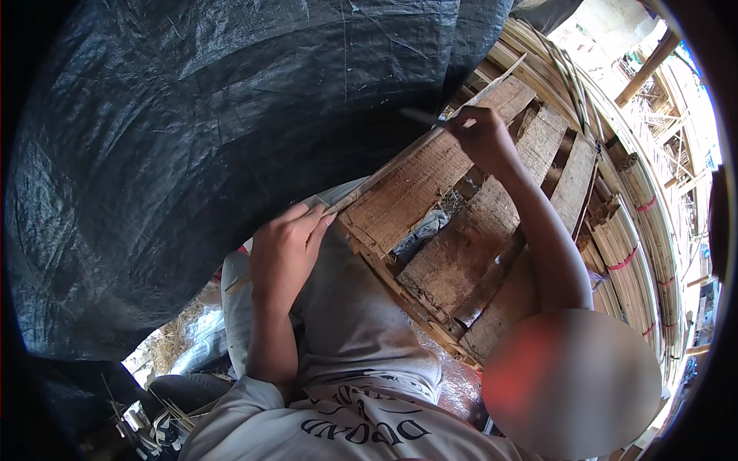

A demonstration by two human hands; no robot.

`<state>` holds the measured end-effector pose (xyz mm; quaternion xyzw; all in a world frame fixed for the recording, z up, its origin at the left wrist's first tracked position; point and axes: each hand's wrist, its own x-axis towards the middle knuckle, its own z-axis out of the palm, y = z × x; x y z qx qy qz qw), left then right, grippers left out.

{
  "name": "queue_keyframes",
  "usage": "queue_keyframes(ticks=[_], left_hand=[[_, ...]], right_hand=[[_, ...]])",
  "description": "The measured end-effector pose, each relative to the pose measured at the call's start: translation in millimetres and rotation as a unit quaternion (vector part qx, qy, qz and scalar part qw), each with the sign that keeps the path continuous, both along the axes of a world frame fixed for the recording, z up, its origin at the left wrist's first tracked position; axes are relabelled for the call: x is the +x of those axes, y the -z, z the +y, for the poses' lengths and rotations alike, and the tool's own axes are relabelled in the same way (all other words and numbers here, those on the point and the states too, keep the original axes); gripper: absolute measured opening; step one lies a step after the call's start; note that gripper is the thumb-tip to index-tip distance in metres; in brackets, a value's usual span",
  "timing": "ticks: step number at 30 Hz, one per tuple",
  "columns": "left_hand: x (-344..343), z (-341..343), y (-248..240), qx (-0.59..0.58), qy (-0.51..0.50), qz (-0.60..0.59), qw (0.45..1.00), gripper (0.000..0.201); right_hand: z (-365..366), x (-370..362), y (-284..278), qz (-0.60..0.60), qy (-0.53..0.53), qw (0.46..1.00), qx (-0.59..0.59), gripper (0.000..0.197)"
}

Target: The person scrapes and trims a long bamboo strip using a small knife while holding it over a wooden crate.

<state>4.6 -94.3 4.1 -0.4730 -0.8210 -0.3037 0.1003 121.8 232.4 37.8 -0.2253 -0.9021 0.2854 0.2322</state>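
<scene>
A long thin bamboo strip (384, 170) runs slantwise along the far left edge of a slatted wooden pallet (446, 269). My left hand (288, 242) is closed around its near end, thumb and fingers pressed together; a short piece sticks out on the other side of the wrist. Farther up the strip, my right hand (478, 132) is closed on a knife (420, 117), whose dark blade points left and is smeared by motion. The fingers hide its handle. The blade lies close to the strip, but I cannot tell whether they touch.
A black plastic sheet (192, 154) hangs at the left, close to both hands. Bundles of bamboo strips (626, 261) tied with red bands stand along the right. Crumpled grey plastic (423, 229) shows between the pallet slats. Scraps (165, 419) lie at the lower left.
</scene>
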Motion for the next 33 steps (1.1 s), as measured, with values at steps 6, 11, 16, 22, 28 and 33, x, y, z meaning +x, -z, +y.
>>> queue_keyframes(ticks=[6, 11, 16, 22, 28, 33], left_hand=[[-5, 6, 0, 0.029, 0.009, -0.003, 1.0, 0.021], [-16, 5, -1, 0.013, 0.01, -0.005, 1.0, 0.019], [-22, 4, -1, 0.023, 0.015, 0.001, 1.0, 0.019], [-30, 5, 5, 0.034, 0.023, 0.007, 0.999, 0.018], [-37, 7, 4, 0.034, 0.028, 0.005, 0.999, 0.017], [-41, 8, 3, 0.028, 0.031, 0.0, 0.999, 0.017]], right_hand=[[-3, -5, 18, 0.068, 0.002, 0.991, 0.111, 0.009], [11, -16, 3, -0.054, 0.169, 0.984, 0.008, 0.008], [14, -24, 14, 0.028, 0.084, 0.995, 0.055, 0.011], [11, -28, 14, 0.014, 0.023, 1.0, 0.016, 0.012], [16, -33, 28, 0.058, 0.053, 0.992, 0.1, 0.011], [17, -34, 12, -0.044, 0.178, 0.983, 0.02, 0.012]])
